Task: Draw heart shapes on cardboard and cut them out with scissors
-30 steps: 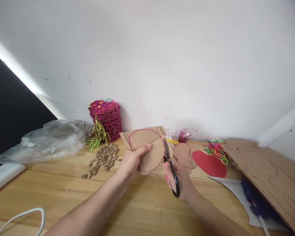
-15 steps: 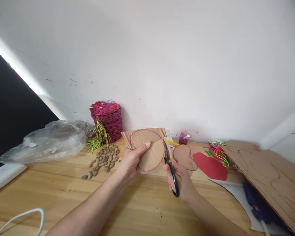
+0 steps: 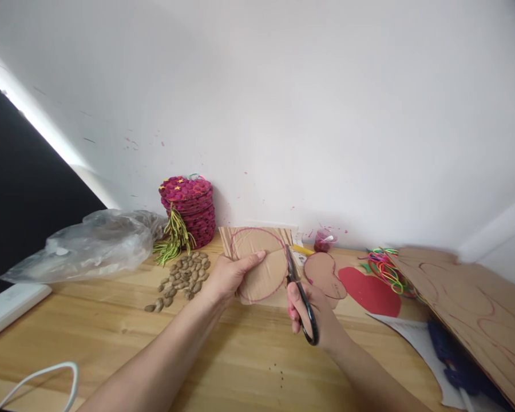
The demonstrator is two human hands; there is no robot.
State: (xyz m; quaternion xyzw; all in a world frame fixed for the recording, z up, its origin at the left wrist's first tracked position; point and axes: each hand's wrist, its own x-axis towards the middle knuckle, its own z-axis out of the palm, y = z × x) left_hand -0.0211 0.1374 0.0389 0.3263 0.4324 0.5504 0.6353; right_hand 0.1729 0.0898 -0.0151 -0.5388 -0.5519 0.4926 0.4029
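My left hand (image 3: 234, 273) grips a piece of cardboard (image 3: 264, 274) by its left side, thumb on top. A round outline in purple-pink marker runs over the cardboard. My right hand (image 3: 306, 312) is wrapped round the black handles of a pair of scissors (image 3: 292, 272). Their blades lie at the cardboard's right part, along the drawn line. Just right of the scissors rests a cardboard cutout (image 3: 325, 274) with a curved, marker-lined edge. Beside that lies a red cutout (image 3: 370, 290).
Pistachio-like shells (image 3: 184, 274) lie left, before a magenta woven basket (image 3: 189, 209) with a green tassel. A plastic bag (image 3: 90, 246) is farther left. Coloured cords (image 3: 388, 269), a large cardboard sheet (image 3: 467, 303) and a blue glue gun (image 3: 459, 360) are at right.
The cardboard's far edge has tilted a little and the right hand with the scissors has shifted slightly. The whole view has moved slightly too.
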